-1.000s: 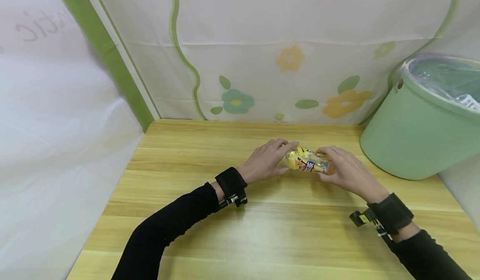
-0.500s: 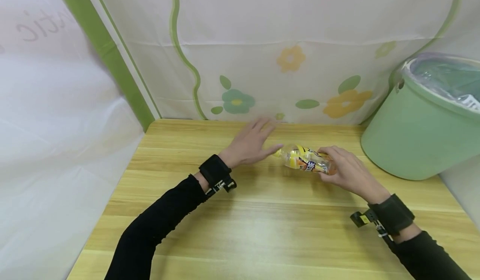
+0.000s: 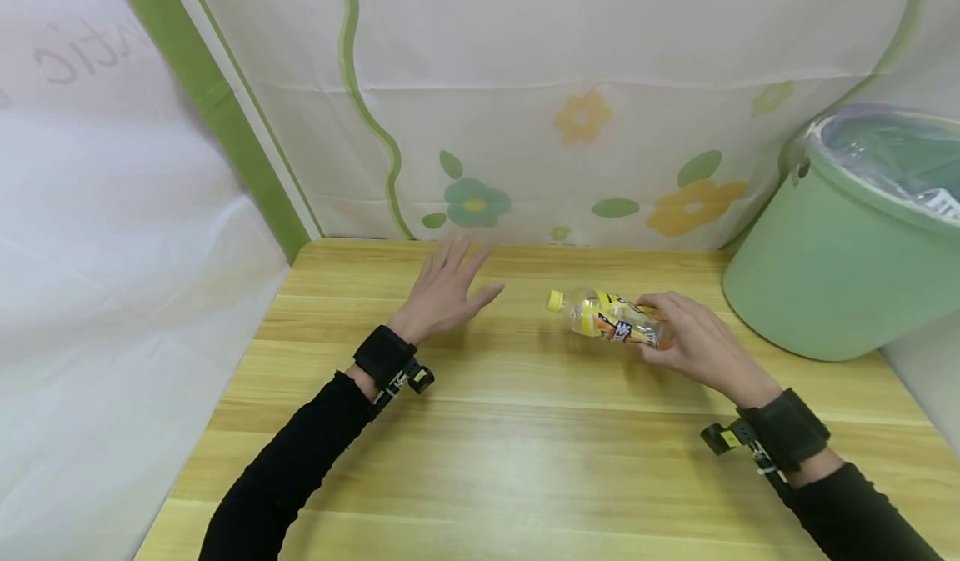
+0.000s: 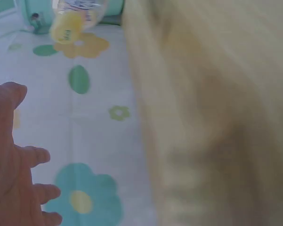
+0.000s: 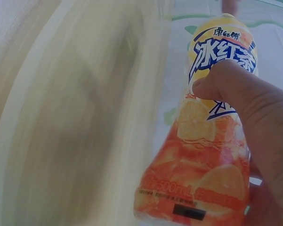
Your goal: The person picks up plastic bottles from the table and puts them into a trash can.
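My right hand point(image 3: 693, 344) grips a clear plastic drink bottle point(image 3: 611, 318) round its base end. The bottle lies on its side in the air above the table, its yellow cap point(image 3: 555, 301) pointing left. In the right wrist view my thumb presses the yellow and orange label point(image 5: 212, 136), printed with lemon slices. To the left of the cap, my left hand point(image 3: 444, 294) is spread with straight fingers and holds nothing. The left wrist view shows that hand point(image 4: 14, 174) apart from the bottle, whose cap point(image 4: 67, 27) appears at the top.
A pale green bin point(image 3: 840, 252) with a clear plastic liner stands at the table's back right. The wooden table point(image 3: 480, 461) ends at a white curtain point(image 3: 525, 44) printed with flowers. Another white sheet point(image 3: 112, 294) hangs along the left side.
My left hand has let go of the bottle's cap end and moved left, its fingers spreading. The yellow cap is now uncovered. My right hand and the bottle have stayed nearly still.
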`<action>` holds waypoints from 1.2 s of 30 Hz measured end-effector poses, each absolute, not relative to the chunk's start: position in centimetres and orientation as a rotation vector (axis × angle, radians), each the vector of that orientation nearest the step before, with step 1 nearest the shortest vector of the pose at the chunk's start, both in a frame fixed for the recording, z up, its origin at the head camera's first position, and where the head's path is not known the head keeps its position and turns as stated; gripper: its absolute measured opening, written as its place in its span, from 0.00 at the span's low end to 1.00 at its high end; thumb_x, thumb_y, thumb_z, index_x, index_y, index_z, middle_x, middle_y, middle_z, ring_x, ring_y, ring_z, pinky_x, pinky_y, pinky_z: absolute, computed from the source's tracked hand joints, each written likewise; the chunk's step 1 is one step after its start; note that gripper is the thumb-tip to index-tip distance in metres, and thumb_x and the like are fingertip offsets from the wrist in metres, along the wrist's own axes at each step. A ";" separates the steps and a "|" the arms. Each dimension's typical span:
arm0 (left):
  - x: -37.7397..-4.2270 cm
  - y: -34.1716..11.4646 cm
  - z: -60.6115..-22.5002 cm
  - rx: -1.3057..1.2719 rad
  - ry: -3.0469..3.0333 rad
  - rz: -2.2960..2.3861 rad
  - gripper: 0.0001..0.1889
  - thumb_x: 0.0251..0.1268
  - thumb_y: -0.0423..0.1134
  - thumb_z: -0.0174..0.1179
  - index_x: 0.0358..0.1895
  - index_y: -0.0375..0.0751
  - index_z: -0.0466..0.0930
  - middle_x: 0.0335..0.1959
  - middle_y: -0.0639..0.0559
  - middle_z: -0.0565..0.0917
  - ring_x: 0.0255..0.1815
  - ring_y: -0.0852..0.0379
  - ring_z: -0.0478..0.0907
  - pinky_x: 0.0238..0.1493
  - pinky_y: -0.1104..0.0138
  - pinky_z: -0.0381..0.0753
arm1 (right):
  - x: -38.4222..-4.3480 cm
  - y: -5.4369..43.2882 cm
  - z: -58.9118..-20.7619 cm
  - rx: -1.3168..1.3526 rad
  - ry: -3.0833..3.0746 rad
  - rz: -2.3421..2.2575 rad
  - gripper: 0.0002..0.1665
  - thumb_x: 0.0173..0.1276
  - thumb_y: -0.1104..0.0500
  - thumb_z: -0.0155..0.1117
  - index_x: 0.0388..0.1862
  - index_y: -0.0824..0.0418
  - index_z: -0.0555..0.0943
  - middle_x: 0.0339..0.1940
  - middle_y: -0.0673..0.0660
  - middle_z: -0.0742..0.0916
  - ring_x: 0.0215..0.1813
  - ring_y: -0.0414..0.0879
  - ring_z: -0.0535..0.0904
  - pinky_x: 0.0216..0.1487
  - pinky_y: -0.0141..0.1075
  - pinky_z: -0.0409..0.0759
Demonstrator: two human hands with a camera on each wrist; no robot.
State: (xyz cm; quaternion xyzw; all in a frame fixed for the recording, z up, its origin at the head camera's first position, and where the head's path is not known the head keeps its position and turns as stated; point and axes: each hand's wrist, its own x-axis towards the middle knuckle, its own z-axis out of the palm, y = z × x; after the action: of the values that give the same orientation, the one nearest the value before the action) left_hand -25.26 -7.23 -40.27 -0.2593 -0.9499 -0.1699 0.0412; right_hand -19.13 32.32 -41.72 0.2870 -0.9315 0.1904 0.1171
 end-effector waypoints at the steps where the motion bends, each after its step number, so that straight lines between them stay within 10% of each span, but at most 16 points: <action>1: -25.2 -7.5 -40.9 -0.780 -2.920 -0.535 0.40 0.78 0.68 0.39 0.84 0.53 0.48 0.83 0.41 0.42 0.81 0.39 0.30 0.75 0.38 0.38 | -19.1 32.3 -41.7 0.841 -2.728 0.556 0.37 0.56 0.60 0.80 0.63 0.65 0.76 0.50 0.60 0.83 0.32 0.48 0.78 0.28 0.38 0.75; 36: -22.6 -8.1 -46.6 -0.640 -3.038 -0.514 0.42 0.77 0.70 0.36 0.83 0.48 0.48 0.82 0.37 0.47 0.80 0.32 0.38 0.73 0.35 0.38 | -19.2 31.6 -41.0 0.883 -2.734 0.506 0.37 0.55 0.61 0.80 0.63 0.65 0.76 0.51 0.62 0.84 0.34 0.49 0.78 0.31 0.41 0.76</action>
State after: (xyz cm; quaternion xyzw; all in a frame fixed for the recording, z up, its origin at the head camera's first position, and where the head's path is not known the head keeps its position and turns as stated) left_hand -22.56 -8.11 -46.60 -0.2032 -0.9654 -0.1632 -0.0028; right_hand -19.21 31.62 -40.99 0.3008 -0.9313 0.1723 0.1121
